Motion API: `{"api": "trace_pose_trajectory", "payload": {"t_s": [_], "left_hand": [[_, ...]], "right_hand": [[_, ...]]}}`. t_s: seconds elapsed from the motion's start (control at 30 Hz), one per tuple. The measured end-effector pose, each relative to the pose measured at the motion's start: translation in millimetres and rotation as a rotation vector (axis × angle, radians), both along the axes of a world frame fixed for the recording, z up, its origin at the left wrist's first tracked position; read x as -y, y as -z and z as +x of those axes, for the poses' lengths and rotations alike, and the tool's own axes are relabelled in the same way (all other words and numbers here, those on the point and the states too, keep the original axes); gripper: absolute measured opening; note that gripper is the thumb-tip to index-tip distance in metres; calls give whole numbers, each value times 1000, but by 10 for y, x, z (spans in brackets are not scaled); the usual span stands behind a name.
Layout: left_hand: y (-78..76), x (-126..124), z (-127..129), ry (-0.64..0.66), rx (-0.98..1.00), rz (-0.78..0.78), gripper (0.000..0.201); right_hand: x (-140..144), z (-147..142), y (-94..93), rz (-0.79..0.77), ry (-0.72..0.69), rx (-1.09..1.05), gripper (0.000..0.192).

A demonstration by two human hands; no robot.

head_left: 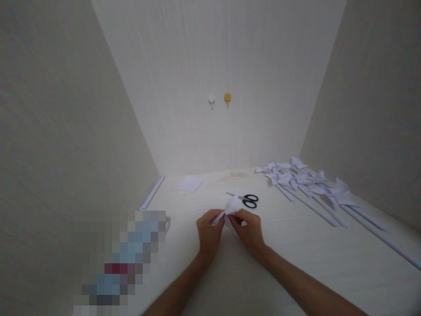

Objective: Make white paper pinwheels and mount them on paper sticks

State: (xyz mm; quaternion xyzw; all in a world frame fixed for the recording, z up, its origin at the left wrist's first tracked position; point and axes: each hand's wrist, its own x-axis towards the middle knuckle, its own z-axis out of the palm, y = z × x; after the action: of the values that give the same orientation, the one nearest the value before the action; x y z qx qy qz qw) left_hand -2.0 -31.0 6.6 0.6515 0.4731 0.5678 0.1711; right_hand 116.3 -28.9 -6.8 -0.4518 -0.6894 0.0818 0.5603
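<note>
Between my two hands is a white paper pinwheel (233,203), its curled blades bunched together above the table. My left hand (209,232) is closed on its left side, thumb and fingers pinching a folded blade. From the right, my right hand (250,229) grips the paper near its middle with the fingertips. What lies under the fingertips is hidden. Just beyond my right hand, a pair of scissors (250,201) with black handles lies on the table, blades pointing left and partly behind the paper.
Several paper pinwheels (297,177) on rolled paper sticks (309,208) lie at the right. A square paper sheet (190,184) rests at the back left, near rolled paper sticks (152,193). A pixelated object (128,259) is at the left. Two hooks (227,97) hang on the wall.
</note>
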Motion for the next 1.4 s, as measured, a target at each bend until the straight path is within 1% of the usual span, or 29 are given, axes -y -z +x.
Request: {"api": "trace_pose_trajectory", "payload": {"t_s": [0.17,0.3,0.4,0.5,0.73,0.93,1.03,1.23,1.4], "left_hand": [[40,-40,4,-2,95,-96,10],[25,-71,6,-15,180,-185,10],[13,-84,-1,-6,239,-220,9],[13,-83,-5,10,289,-249,9],[26,-91,2,38,368,-300,16],[9,-76,25,14,433,-359,19],[-5,-63,33,14,456,-379,19],[-12,-58,33,25,450,-396,18],[6,-61,25,3,418,-390,18]], "right_hand": [[-1,-8,3,30,-9,44,18],[-6,-12,-10,40,-78,62,17],[3,-11,-23,37,-140,59,17],[10,-9,-11,44,-151,57,17],[-38,14,66,47,-94,99,15],[-56,35,83,7,43,290,25],[-42,18,94,39,75,372,26],[-8,-17,87,92,105,491,24],[-10,-20,76,40,156,498,27]]}}
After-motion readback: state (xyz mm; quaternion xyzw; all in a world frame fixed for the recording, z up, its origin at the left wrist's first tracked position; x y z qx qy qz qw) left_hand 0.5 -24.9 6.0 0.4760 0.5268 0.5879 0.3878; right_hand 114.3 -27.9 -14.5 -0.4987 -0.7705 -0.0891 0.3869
